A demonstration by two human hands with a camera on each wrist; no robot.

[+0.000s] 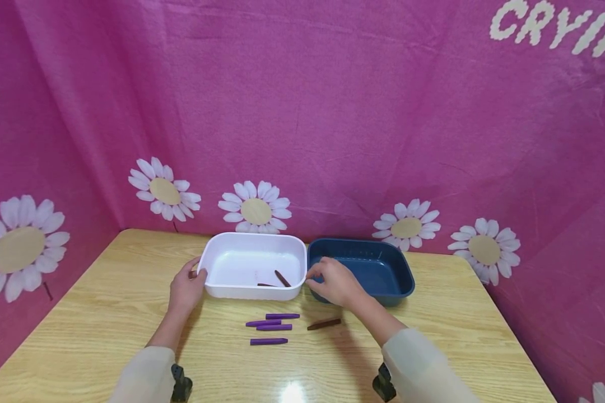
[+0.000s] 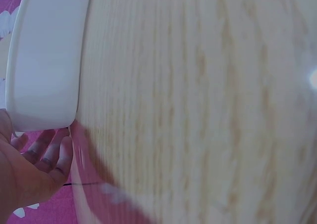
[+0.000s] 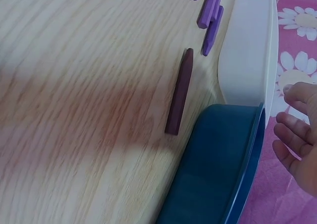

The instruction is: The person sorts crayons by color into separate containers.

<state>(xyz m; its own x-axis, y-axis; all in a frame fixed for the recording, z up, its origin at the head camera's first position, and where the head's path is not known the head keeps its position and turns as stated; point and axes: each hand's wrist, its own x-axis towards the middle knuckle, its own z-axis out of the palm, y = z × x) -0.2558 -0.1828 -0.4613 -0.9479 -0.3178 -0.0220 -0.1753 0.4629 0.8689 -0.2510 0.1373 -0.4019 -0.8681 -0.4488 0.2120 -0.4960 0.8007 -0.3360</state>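
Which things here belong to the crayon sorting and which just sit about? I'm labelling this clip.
In the job:
white tub, brown crayons inside
blue tub
purple crayons
brown crayon
left hand at the white tub
right hand over the rims

Just about:
table
pink daisy cloth

1. The white tub (image 1: pixel 252 263) touching the left hand (image 1: pixel 185 288) looks like smooth, slightly glossy plastic.
2. The dark blue tub (image 1: pixel 378 263) under the right hand (image 1: pixel 335 281) is the same smooth plastic, with a soft sheen.
3. The table (image 1: pixel 106 313) beneath both hands is pale wood grain, glossy enough to reflect a light.
4. The pink backdrop (image 1: pixel 333 112) beyond the hands is creased, matt cloth.
5. The crayons (image 1: pixel 269 327) just nearer than the hands look matt and waxy.
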